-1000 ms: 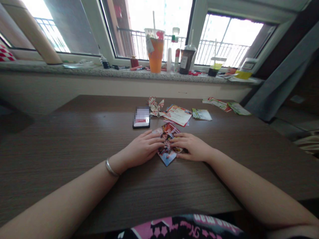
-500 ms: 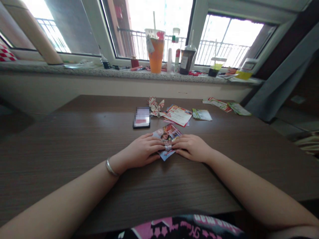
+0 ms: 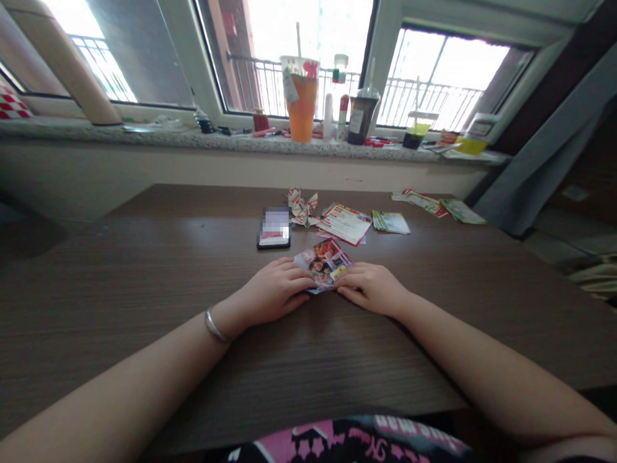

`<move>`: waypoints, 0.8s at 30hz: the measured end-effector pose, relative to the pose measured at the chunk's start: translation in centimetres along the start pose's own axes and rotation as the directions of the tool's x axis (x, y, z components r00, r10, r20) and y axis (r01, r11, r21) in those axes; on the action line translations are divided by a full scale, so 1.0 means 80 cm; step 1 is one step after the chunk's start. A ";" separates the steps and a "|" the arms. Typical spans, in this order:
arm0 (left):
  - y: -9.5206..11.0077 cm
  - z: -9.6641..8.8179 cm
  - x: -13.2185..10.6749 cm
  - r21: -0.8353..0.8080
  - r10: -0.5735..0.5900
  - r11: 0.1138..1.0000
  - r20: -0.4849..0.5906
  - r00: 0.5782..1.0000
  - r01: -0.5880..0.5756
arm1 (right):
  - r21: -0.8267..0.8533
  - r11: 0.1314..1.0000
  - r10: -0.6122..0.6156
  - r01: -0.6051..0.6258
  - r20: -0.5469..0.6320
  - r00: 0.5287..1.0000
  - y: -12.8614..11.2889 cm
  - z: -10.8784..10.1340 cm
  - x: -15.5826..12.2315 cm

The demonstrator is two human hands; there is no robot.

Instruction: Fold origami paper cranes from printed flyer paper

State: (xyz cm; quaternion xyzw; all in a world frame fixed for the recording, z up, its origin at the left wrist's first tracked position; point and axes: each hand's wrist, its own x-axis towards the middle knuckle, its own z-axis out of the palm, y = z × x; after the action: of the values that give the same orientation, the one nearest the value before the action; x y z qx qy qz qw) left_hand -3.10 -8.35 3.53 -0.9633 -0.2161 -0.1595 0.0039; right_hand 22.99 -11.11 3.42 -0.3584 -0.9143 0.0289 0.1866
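Note:
A colourful printed sheet of paper [image 3: 326,260] lies on the table between my hands, its near edge partly covered by my fingers. My left hand [image 3: 282,289] grips the sheet's left and near side, fingers bent over the paper. On the opposite side my right hand [image 3: 373,286] pinches the right and near edge. Just beyond the sheet are a stack of printed sheets [image 3: 348,224], some folded paper shapes with red stripes [image 3: 303,207] and a phone [image 3: 274,228] lying flat.
Small green-edged paper cards [image 3: 391,222] lie right of the stack, with more paper strips [image 3: 424,202] near the far right edge. On the stone windowsill [image 3: 231,143] stand a tall cup of orange drink [image 3: 303,106], a dark drink cup [image 3: 361,119] and several bottles and pens.
The sheet's near corner, which pointed toward me past my fingers, no longer shows there; the near edge is now blunter. My fingers have shifted slightly along it.

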 end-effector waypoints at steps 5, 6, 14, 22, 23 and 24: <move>0.006 -0.001 0.002 -0.018 0.010 1.000 0.036 0.999 -0.010 | 0.064 0.998 -0.018 0.016 0.027 0.999 -0.004 0.000 0.002; 0.007 -0.001 0.002 -0.026 0.017 1.000 0.042 0.999 -0.016 | 0.071 0.997 -0.019 0.016 0.034 0.999 -0.004 0.001 0.003; 0.016 -0.004 0.005 -0.077 0.039 0.996 0.064 0.997 -0.034 | 0.068 0.997 -0.029 0.028 0.018 0.999 -0.004 0.003 0.003; 0.020 -0.004 0.004 -0.063 0.018 0.998 0.074 0.997 -0.013 | 0.048 0.998 -0.051 0.050 0.018 0.999 -0.002 0.006 0.003; 0.021 -0.004 0.004 -0.059 0.024 0.998 0.070 0.997 -0.020 | 0.047 0.997 -0.056 0.056 0.016 0.998 -0.002 0.006 0.003; 0.021 -0.004 0.004 -0.055 0.031 0.998 0.067 0.997 -0.027 | 0.047 0.997 -0.062 0.062 0.015 0.998 -0.002 0.006 0.003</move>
State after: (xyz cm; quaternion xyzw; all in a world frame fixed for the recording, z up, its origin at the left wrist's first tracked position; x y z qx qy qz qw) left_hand -2.22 -9.78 4.07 -0.9709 -0.1976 -0.1324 -0.0272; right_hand 22.57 -11.02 3.09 -0.3253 -0.9255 0.0471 0.1881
